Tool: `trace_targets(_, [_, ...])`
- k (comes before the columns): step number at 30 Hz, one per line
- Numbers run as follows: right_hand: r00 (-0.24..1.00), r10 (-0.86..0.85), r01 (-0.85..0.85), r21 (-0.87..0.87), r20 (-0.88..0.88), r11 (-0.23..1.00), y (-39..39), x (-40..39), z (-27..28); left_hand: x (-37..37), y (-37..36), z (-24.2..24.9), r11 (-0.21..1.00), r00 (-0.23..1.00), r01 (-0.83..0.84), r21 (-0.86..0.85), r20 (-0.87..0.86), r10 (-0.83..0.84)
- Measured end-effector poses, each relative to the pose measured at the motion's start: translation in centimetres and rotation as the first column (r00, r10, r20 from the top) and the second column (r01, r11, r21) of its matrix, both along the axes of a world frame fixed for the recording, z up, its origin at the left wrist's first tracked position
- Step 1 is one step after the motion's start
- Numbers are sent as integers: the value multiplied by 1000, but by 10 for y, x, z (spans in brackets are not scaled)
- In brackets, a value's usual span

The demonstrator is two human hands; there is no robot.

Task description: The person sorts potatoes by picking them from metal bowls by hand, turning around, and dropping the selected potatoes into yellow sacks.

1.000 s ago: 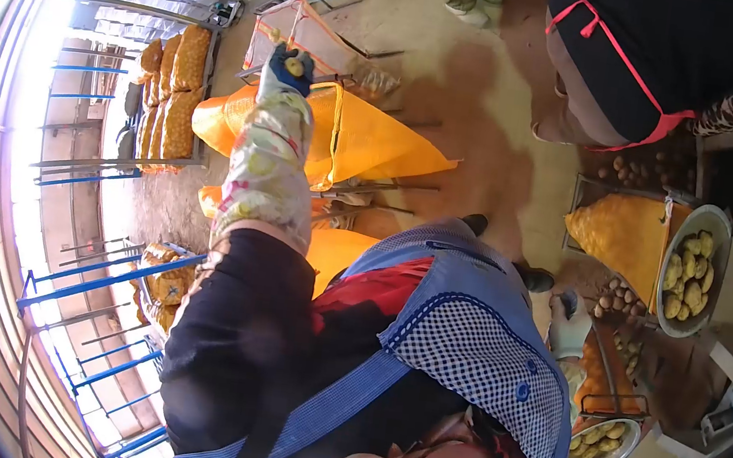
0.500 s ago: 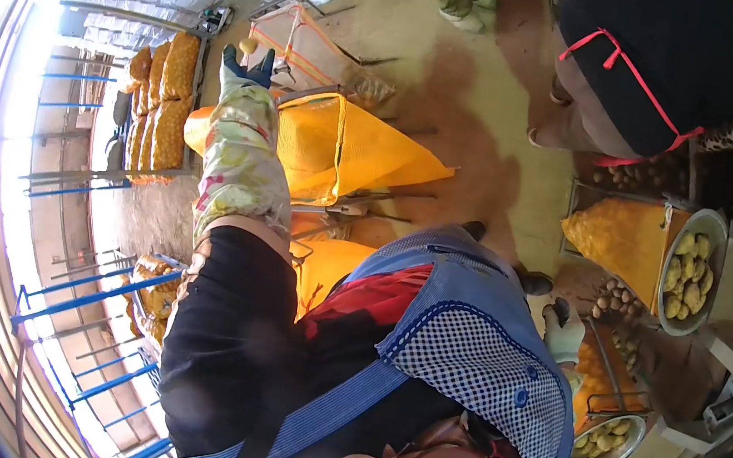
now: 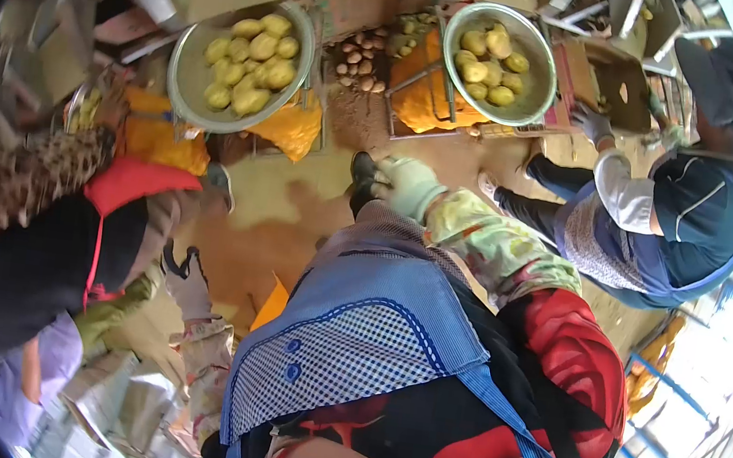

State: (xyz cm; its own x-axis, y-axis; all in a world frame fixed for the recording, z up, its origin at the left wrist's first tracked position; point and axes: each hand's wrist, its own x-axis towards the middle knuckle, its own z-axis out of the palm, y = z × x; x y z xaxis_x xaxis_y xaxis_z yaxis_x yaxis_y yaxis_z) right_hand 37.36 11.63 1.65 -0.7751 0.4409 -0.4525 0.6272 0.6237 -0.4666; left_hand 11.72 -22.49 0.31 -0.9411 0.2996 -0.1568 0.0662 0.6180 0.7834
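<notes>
Hanging empty, both gloved hands (image 3: 409,184) far from potatoes (image 3: 249,68).

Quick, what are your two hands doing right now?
Left hand: gloved, hanging by the apron, holding nothing visible.
Right hand: gloved, empty, fingers loosely curled.

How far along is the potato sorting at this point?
Done: two metal bowls already hold yellow potatoes. In hand: nothing; the left hand and right hand both look empty. Left: a heap of brown potatoes between the bowls looks unsorted.
</notes>
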Motion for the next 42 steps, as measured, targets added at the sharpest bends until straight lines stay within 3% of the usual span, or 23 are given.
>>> trace_targets(2, [940,-210,265,189,-267,945,28,31,-8,-20,49,6,953,949,221,-209,-179,-260])
trace_targets(3, [922,-288,345,211,-257,915,49,46,-12,-28,72,8,896,887,307,-321,-244,-392])
trace_targets(5, [858,-478,512,255,-187,820,77,66,1,-32,121,15,831,841,394,-394,-211,-499])
trace_targets(7, [817,-524,575,281,-240,768,104,93,-13,-36,155,16,766,803,426,-481,-188,-565])
trace_targets(9, [811,-537,585,336,-232,738,123,107,-16,-38,177,2,706,777,423,-568,-172,-605])
trace_targets(13, [857,-514,487,383,-37,785,160,106,-12,-29,218,8,572,735,467,-675,-63,-675])
trace_targets(15, [835,-535,467,347,131,813,179,95,-9,-35,221,-3,611,766,461,-643,-60,-641])
trace_targets(16, [810,-576,527,294,111,797,188,90,-14,-36,226,-2,623,784,462,-631,-37,-619])
trace_targets(18, [846,-517,475,254,134,843,203,81,-15,-41,226,-11,668,791,446,-596,-88,-606])
trace_targets(23, [911,-305,266,170,276,949,231,78,-14,-40,238,-1,645,795,436,-627,-67,-603])
trace_targets(26, [931,-331,296,216,150,930,230,99,-36,-41,239,-7,666,771,439,-603,-128,-624])
trace_targets(29, [752,-644,651,0,-142,759,225,111,-34,-40,241,-7,640,773,417,-645,-119,-623])
trace_targets(30, [426,-902,821,-391,-62,415,220,116,-27,-43,239,-9,638,763,425,-642,-126,-634])
trace_targets(33, [4,-995,694,-716,-95,71,209,133,-25,-44,235,-16,646,752,447,-618,-131,-646])
trace_targets(34, [-39,-995,643,-764,-94,47,206,136,-21,-44,236,-14,654,758,448,-610,-130,-640])
trace_targets(37, [26,-994,675,-731,-110,98,209,136,-13,-45,232,-17,666,759,449,-595,-139,-636])
trace_targets(38, [-20,-997,651,-757,-77,46,209,128,-7,-45,231,-17,675,758,452,-583,-148,-636])
trace_targets(42, [328,-924,684,-626,-194,375,211,98,-19,-49,232,-15,650,768,470,-597,-86,-634])
